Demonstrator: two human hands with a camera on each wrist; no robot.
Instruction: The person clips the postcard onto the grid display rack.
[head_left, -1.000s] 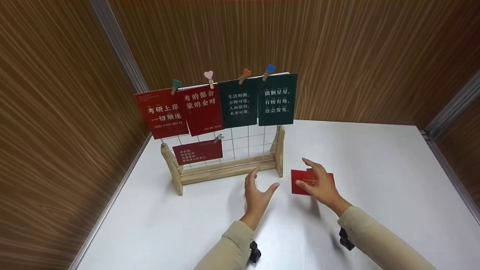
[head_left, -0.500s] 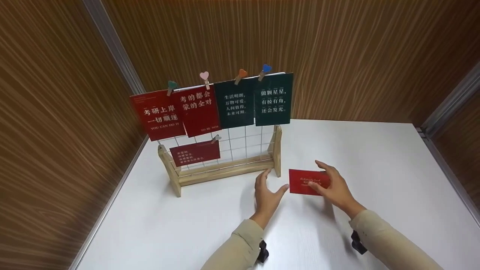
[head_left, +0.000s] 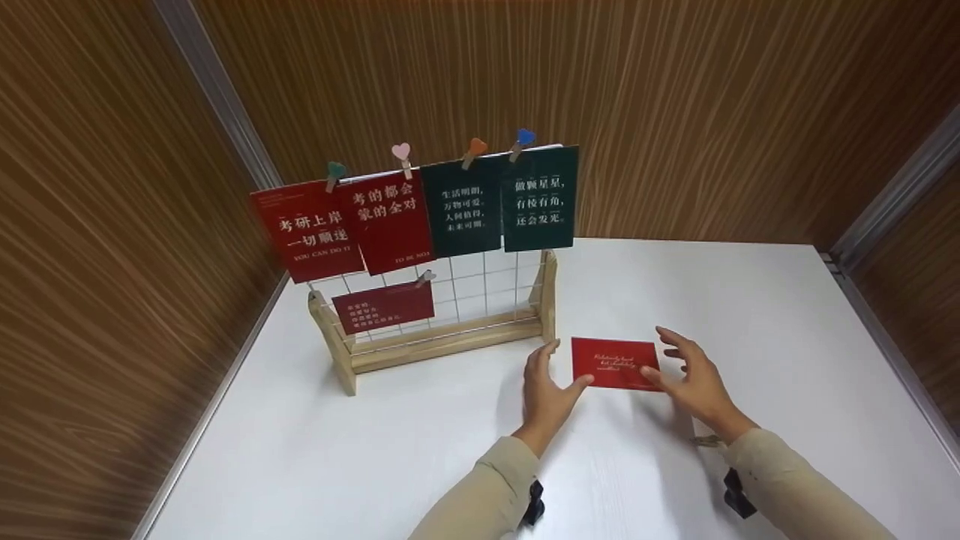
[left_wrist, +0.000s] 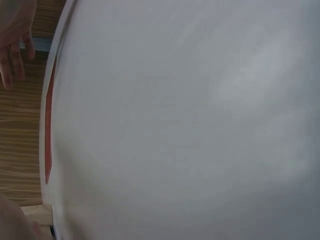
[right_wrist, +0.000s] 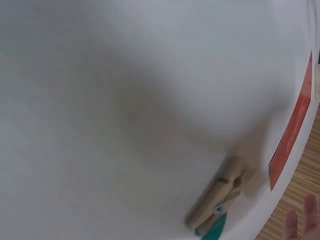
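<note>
A red card with pale script (head_left: pixel 615 360) lies flat on the white table between the two hands. My left hand (head_left: pixel 551 397) is on its left side, fingers spread, the thumb tip overlapping the card's near left corner in the head view. On the other side my right hand (head_left: pixel 697 386) also has its fingers spread, with its thumb over the card's right edge. In both wrist views the card shows as a thin red strip. Below my right wrist a wooden clothespin with a teal piece (right_wrist: pixel 217 197) lies on the table.
A wire-grid stand with a wooden base (head_left: pixel 450 343) stands behind the left hand. Red and dark green cards (head_left: pixel 541 199) hang along its top under heart-topped clips (head_left: pixel 401 152). A smaller dark red card (head_left: pixel 384 307) is clipped lower. Wood-grain panels (head_left: pixel 450 67) enclose the table.
My right hand has drawn rightward off the red card, uncovering it and the clothespin. My left hand has moved right, up to the card's left edge. The view has shifted slightly.
</note>
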